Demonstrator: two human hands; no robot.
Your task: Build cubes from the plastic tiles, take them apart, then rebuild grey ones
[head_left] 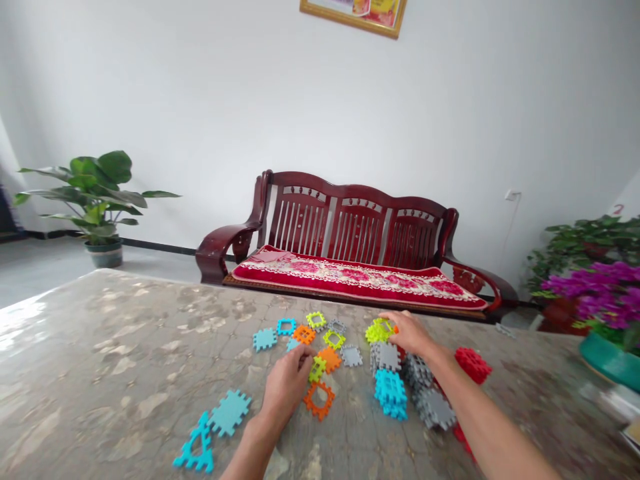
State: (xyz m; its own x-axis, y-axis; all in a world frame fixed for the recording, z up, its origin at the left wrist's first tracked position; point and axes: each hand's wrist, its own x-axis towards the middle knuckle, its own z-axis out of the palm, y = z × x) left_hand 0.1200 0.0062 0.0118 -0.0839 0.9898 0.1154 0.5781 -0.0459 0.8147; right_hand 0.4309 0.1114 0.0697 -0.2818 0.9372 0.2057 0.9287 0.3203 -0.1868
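Colourful toothed plastic tiles lie scattered over a marble-patterned table. My left hand is curled, its fingertips pinching a yellow-green tile beside an orange square frame tile. My right hand reaches farther out and closes on a stack of yellow-green tiles. Just in front of that hand stand stacks of grey tiles, blue tiles and more grey tiles. A red tile block sits to the right of my forearm.
Loose blue tiles and a blue triangular frame lie near the front left. A dark wooden bench with a red cushion stands behind the table. A leafy pot plant is at left, purple flowers in a teal pot at right.
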